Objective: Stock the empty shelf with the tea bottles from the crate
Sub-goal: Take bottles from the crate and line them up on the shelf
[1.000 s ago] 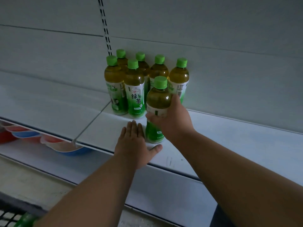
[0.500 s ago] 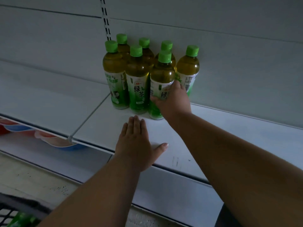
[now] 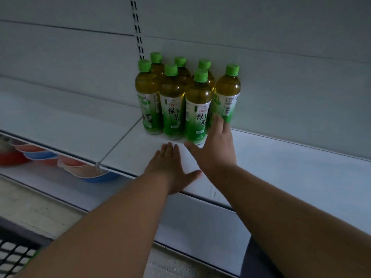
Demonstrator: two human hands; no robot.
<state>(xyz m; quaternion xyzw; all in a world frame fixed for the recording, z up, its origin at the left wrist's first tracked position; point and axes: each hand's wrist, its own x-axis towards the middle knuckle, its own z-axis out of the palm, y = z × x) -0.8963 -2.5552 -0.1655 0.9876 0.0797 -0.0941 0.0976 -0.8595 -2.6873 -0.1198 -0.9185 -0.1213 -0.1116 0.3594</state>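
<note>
Your right hand spreads open against the lower label of the front-right tea bottle, fingers loose beside it and gripping nothing, while your left hand lies flat and empty, palm down, on the white shelf just in front of the cluster. 7 tea bottles stand upright here, touching one another, tight against the back panel right of the slotted upright: 3 in front, 4 behind, every 1 with a green cap.

Each bottle looks full, so expect some weight; the plastic wall is likely stiff enough to hold firmly but will give a little under a hard squeeze, and the glossy label could slide in a loose palm. The labelled waist is the sensible place to grip, with the narrow base prone to tipping its neighbours if nudged.

The crate shows only as a grid corner below and left of the shelf; its contents cannot be counted. Coloured bowls sit on the lower shelf, left of the bottles.
</note>
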